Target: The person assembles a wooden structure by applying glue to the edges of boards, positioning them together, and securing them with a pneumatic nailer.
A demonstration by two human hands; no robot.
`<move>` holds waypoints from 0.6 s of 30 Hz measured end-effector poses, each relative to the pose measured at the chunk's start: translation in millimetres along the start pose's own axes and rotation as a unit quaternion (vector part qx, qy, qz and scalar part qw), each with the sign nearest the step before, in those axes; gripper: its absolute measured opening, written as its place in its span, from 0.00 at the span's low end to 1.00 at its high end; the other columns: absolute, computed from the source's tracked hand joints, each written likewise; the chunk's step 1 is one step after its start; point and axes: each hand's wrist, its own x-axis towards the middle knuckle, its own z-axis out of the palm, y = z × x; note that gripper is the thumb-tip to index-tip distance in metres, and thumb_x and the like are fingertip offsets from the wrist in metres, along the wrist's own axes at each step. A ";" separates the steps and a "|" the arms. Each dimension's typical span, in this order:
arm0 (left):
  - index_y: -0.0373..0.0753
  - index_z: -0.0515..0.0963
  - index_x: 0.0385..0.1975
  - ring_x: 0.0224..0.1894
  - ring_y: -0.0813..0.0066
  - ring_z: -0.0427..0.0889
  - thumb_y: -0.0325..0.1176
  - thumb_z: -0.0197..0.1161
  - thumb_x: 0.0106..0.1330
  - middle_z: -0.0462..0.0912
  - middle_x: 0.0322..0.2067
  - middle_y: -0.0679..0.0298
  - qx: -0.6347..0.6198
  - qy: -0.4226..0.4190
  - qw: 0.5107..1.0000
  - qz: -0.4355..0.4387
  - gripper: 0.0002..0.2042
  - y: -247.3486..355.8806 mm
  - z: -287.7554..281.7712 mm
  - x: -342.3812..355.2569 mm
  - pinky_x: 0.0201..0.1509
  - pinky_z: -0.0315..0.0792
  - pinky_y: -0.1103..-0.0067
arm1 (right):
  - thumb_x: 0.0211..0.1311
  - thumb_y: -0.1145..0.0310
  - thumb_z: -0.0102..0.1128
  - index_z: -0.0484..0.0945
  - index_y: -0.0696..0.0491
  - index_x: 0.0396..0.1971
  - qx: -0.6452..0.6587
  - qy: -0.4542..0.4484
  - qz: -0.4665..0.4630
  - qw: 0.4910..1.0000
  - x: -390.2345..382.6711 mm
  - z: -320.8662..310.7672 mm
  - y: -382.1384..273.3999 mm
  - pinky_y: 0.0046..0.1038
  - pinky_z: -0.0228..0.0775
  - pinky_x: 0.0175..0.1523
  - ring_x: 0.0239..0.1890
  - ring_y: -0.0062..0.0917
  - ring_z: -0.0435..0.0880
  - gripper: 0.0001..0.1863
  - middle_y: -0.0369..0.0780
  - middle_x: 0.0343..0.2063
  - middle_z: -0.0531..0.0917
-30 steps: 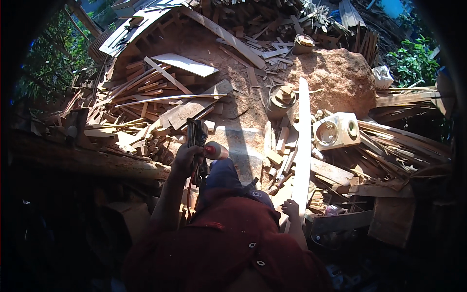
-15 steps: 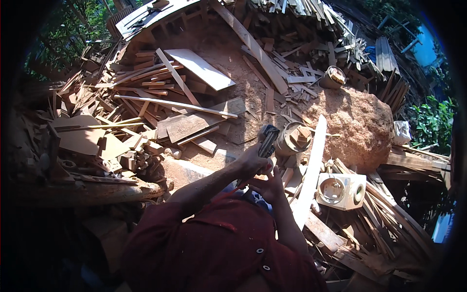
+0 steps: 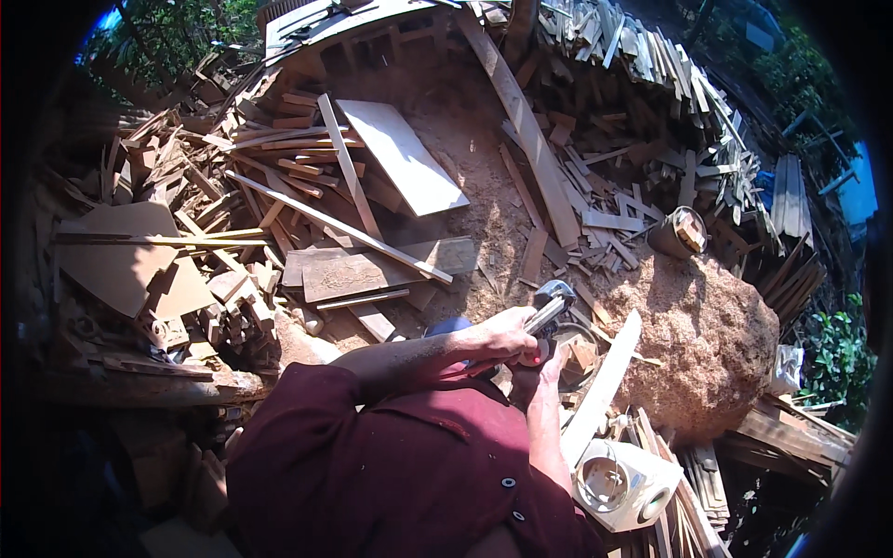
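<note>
Fingers of the left hand (image 3: 508, 338) grip a dark, metal-bodied handheld tool (image 3: 549, 315), which lies in front of the torso, slanting with its blunt black end toward the far right. Beneath it, on the near side, is the right hand (image 3: 547, 374), raised close against the tool and partly hidden; whether its fingers clasp it or only touch it, I cannot tell. The step in hand looks like steadying or adjusting the tool with both hands; continuing that would call for a firm left grip while the right works at the underside.

As for pose, the left forearm (image 3: 409, 365) crosses the body from the left, nearly level, elbow out, while the right forearm (image 3: 547, 432) rises steeply from the near right.

Just right of the right forearm stands a long, pale, tapering wooden board (image 3: 603, 386), with a cream boxy casing with round openings (image 3: 633, 488) near its lower end. Farther right rises a rough brown mound (image 3: 702, 339); far left of the tool lie weathered brown planks (image 3: 367, 272) and a white rectangular panel (image 3: 402, 153).
</note>
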 end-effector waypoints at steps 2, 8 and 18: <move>0.33 0.73 0.43 0.20 0.75 0.78 0.30 0.64 0.52 0.79 0.22 0.62 -0.044 0.008 0.999 -0.013 0.18 17.0 -27.2 38.6 0.24 0.72 0.75 | 0.63 0.55 0.50 0.73 0.52 0.54 0.041 0.109 0.011 0.993 40.3 -3.0 -34.1 0.52 0.75 0.53 0.43 0.43 0.83 0.24 0.46 0.45 0.81; 0.35 0.72 0.40 0.18 0.78 0.77 0.26 0.61 0.54 0.81 0.24 0.61 -0.198 0.063 0.978 0.005 0.14 -19.7 -139.0 198.5 0.20 0.70 0.78 | 0.58 0.62 0.53 0.75 0.59 0.43 0.004 0.095 0.013 0.995 203.8 12.3 -127.6 0.45 0.82 0.47 0.35 0.42 0.83 0.18 0.47 0.35 0.82; 0.35 0.71 0.34 0.17 0.74 0.77 0.25 0.58 0.58 0.79 0.23 0.59 -0.272 0.272 0.923 0.010 0.06 27.0 -401.3 386.4 0.21 0.74 0.77 | 0.53 0.58 0.68 0.71 0.56 0.52 0.003 0.152 0.065 0.986 441.3 87.8 -309.1 0.52 0.80 0.47 0.42 0.48 0.82 0.29 0.50 0.43 0.80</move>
